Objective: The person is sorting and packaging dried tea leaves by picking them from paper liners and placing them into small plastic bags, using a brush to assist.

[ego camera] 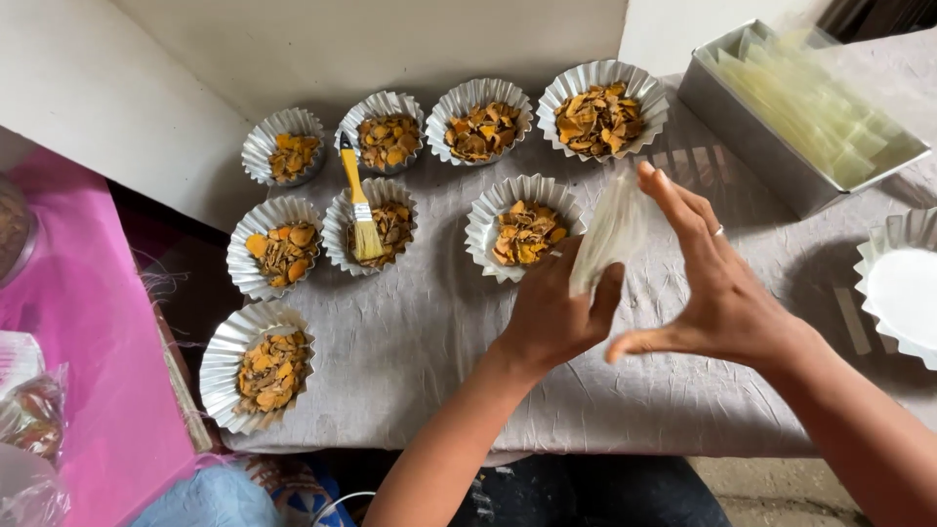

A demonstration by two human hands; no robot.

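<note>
Fingers of the left hand [551, 317] pinched the lower end of a small clear plastic bag [610, 232], thumb against the bag's edge, while the right hand [717, 283] stood open beside it, its fingers [673, 195] straight and pressed together along the bag's far side, thumb stretched out low. That bag was thin, see-through and slightly crumpled, held upright between both hands above the wrinkled grey cloth-covered table [420, 342].

Just beyond the left fingers sat a fluted silver foil cup [525, 226] filled with dried orange and brown slices. Seven more such cups of the same slices lay farther left and beyond, four in a back row, two in the middle row, one nearest the table's left edge. Across one middle cup rested a yellow-handled pastry brush [359, 200] with pale bristles.

Past the right fingers stood a rectangular metal tray [742, 122] holding a stack of clear bags standing on edge. To the right of that hand, at the frame's edge, sat a fluted foil dish [903, 283] with a white, smooth filling.
</note>
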